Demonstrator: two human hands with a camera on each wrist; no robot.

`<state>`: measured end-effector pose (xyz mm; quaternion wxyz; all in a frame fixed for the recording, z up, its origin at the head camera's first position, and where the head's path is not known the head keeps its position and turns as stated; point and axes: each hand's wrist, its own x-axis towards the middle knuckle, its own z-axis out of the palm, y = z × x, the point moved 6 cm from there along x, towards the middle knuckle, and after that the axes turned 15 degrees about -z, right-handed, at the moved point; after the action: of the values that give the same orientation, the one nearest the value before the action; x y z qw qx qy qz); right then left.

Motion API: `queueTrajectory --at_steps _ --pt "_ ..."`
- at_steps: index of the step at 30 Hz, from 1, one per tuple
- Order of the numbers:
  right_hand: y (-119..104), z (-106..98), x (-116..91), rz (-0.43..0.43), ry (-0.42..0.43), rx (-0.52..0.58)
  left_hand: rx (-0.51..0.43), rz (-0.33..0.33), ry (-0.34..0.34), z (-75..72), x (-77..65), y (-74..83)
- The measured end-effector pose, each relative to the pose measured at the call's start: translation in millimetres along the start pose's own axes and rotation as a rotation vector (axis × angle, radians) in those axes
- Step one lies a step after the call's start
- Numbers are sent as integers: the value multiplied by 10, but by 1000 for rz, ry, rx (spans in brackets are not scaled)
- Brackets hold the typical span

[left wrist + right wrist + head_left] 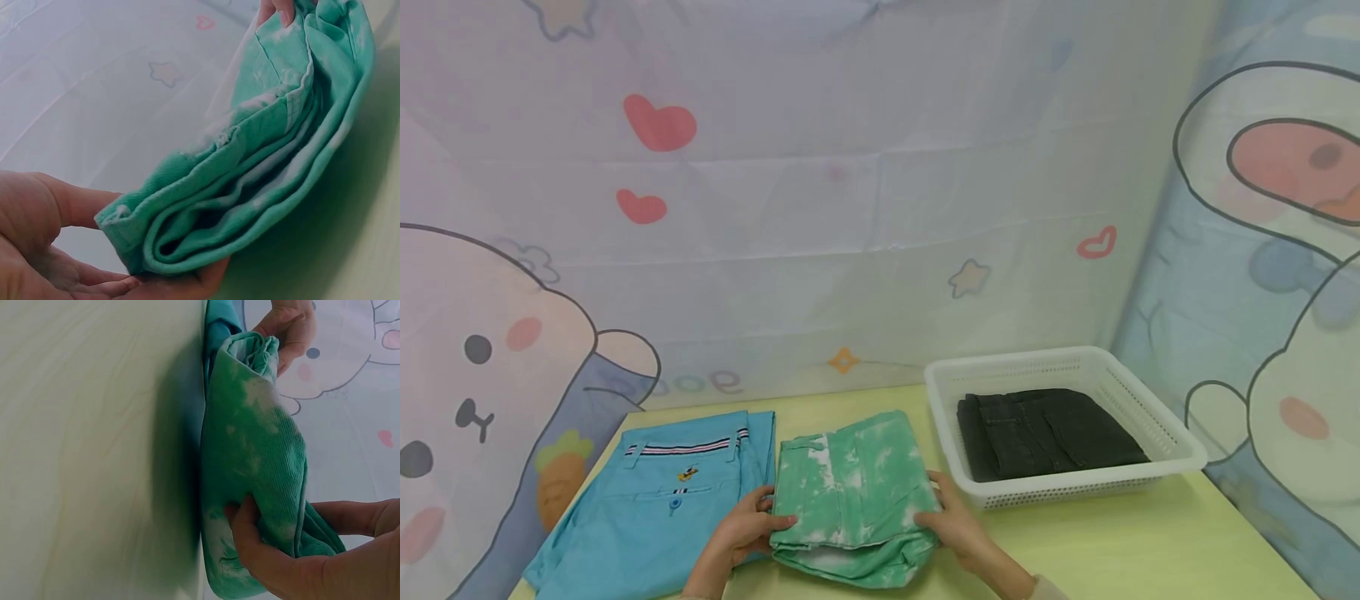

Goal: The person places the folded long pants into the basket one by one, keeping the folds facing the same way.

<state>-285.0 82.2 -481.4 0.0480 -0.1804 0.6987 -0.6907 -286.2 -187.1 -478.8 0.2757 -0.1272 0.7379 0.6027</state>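
a: how is the green garment (857,479) placed relative to the left hand (747,527) and the right hand (958,527)?

b: it is located directly between the two hands, at the near side of the bench (1150,546). it is folded into a thick pad. the left edge is reached by the left hand, the right edge by the right hand.

a: what is the state of the hands?

b: both are closed on the fabric only as far as its thickness allows. the left near corner is pinched by the left hand, with the layers clasped between thumb and fingers. the right side is gripped in the same manner by the right hand.

a: can the long axis be read?

b: not with certainty; a nearly square outline is presented in the head view. the layers are seen parted along the near edge. whether the pad is wholly supported by the bench cannot be told.

a: which containers are present?

b: one. a white basket (1093,476) is positioned to the right of the pad and farther back, so the right hand is the nearer one. a folded dark garment (1052,433) is contained in it, laid flat on the floor of the basket.

a: and on the opposite side?

b: a blue garment (647,492) is spread on the bench, just beside the left hand.
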Motion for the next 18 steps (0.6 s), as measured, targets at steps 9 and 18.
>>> queueTrajectory --at_steps 9,18 --pt "-5 -18 3 -22 -17 -5 -19 -5 7 7 -5 9" --pt "-57 -10 -1 -41 -21 0 -18 5 -19 4 -41 36"
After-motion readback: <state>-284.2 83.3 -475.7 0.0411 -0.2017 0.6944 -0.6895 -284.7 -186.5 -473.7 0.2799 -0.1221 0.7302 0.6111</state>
